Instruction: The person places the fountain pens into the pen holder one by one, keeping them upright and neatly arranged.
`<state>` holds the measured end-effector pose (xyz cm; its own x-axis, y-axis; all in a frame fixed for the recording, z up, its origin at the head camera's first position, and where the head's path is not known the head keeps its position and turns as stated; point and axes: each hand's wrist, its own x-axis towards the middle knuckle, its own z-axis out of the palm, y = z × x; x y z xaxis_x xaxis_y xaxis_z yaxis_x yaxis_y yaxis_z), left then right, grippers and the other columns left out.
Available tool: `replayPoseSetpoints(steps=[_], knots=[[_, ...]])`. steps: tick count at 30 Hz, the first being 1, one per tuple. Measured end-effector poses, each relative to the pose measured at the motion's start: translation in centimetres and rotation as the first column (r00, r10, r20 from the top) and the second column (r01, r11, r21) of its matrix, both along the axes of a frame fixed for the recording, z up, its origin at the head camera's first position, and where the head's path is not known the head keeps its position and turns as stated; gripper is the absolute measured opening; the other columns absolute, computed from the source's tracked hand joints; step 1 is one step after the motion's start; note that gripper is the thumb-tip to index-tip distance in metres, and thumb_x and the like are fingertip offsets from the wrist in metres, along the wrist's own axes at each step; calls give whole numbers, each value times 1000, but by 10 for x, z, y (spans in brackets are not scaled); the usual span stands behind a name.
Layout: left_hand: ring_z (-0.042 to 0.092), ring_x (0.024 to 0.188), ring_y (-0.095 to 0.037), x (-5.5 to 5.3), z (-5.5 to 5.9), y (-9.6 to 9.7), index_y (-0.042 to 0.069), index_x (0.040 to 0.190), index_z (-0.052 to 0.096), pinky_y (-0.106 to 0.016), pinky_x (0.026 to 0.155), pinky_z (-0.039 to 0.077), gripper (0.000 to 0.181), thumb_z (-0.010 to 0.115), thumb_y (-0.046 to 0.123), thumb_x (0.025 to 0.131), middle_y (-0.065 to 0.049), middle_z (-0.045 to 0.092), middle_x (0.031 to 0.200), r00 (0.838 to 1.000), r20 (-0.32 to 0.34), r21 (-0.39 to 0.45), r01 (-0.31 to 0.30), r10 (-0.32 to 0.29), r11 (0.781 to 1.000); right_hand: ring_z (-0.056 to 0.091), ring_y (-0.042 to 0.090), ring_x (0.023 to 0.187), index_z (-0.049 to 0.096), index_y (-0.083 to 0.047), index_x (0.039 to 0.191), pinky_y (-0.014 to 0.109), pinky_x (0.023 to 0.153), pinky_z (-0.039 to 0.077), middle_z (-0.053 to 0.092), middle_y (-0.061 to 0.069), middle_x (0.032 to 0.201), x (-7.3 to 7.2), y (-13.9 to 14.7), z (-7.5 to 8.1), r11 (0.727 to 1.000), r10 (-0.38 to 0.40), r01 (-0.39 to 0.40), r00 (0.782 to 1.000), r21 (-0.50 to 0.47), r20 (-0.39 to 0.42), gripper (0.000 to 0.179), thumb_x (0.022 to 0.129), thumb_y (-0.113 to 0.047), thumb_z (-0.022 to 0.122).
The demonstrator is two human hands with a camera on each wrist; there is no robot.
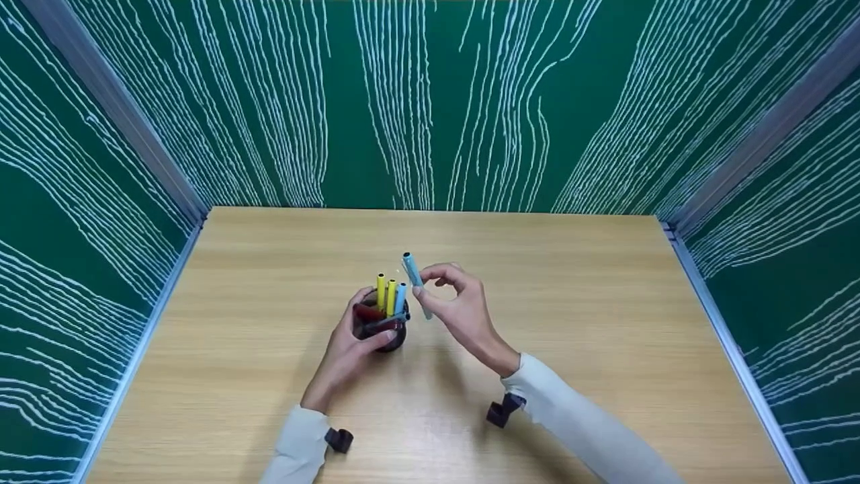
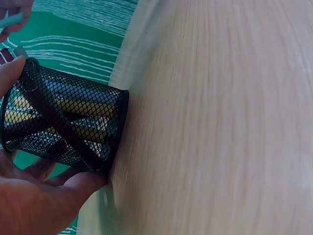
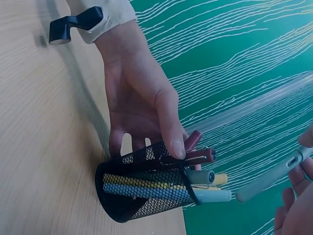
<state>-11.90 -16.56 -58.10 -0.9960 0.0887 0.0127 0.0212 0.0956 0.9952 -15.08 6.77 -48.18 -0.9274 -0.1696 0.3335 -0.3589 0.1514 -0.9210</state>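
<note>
A black wire-mesh pen holder (image 1: 390, 343) stands upright on the wooden table, and my left hand (image 1: 349, 351) grips its side, thumb toward the rim. Inside it are two yellow pens (image 1: 381, 293), a light blue pen (image 1: 401, 298), dark red pens (image 3: 204, 155) and a grey-green pen (image 3: 203, 176). Just right of the holder, my right hand (image 1: 462, 304) pinches another pen, pale blue-green (image 1: 412, 270), between thumb and fingers. This pen is raised beside the holder's mouth, tilted, with its dark-tipped end up in the head view.
The wooden table (image 1: 571, 302) is bordered by green panels with white wavy lines (image 1: 490, 107) at the back and both sides. Metal rails (image 1: 732, 349) run along the side edges. A black wrist mount (image 1: 505, 409) sits on each sleeve.
</note>
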Motion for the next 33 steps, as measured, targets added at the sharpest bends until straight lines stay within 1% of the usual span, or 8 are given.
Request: replayPoseSetpoints(steps=[3,6,9,12,18,22,26,33], knots=[[47,153,-30,0,0,0,26,167,42,-61,132,24,87,89,28,94,-5,52,165,1000,2,-13,-8,8,1000,64,27,113,81,-15,110,47,103,46,75,-2,111,1,-2,0,1000,-6,6,1000,5,12,13,97,-17,85],[47,153,-30,0,0,0,23,168,41,-61,132,24,89,90,30,93,-5,51,165,1000,0,-21,-5,5,1000,64,37,115,80,-14,110,48,105,47,76,-1,111,1,-3,-1,1000,-10,10,1000,-13,13,14,97,-17,85],[47,153,-29,0,0,0,24,169,40,-62,132,23,91,90,32,93,-3,51,165,1000,10,-31,-8,9,999,65,39,115,80,-13,110,50,105,47,77,-1,109,0,-4,-2,999,-16,16,1000,-34,2,14,97,-16,85],[46,154,-28,1,2,0,26,169,40,-62,132,23,92,90,33,92,-1,51,165,1000,17,-34,-14,15,999,66,32,113,80,-13,109,50,104,48,77,-2,108,0,-6,-2,999,-23,23,1000,-38,-10,14,97,-16,85],[46,155,-30,0,1,-1,24,169,40,-64,131,23,93,91,33,92,-2,52,165,1000,14,-27,-15,15,1000,66,25,112,80,-14,109,52,103,49,77,-3,109,0,-9,-7,999,-31,30,1000,-23,-2,15,96,-17,87],[45,155,-31,0,1,-1,23,170,39,-65,131,23,93,91,33,92,-3,51,166,1000,17,-29,-16,17,999,66,22,113,80,-16,110,53,104,48,76,-3,112,2,-10,-14,1000,-24,24,999,1,24,16,97,-21,88],[45,155,-32,0,0,-1,21,169,39,-65,131,23,92,90,31,93,-5,51,165,1000,0,-17,-6,6,1000,66,22,112,80,-16,107,50,102,49,75,-3,111,1,-12,-24,999,-16,15,999,37,29,15,95,-19,88],[48,153,-27,-1,1,0,29,166,44,-59,131,25,87,90,29,92,-1,54,162,1000,-2,-5,-8,8,1000,67,20,103,79,-14,97,43,97,48,77,-6,100,-2,-17,-36,998,-18,18,1000,54,-1,12,91,-13,89]])
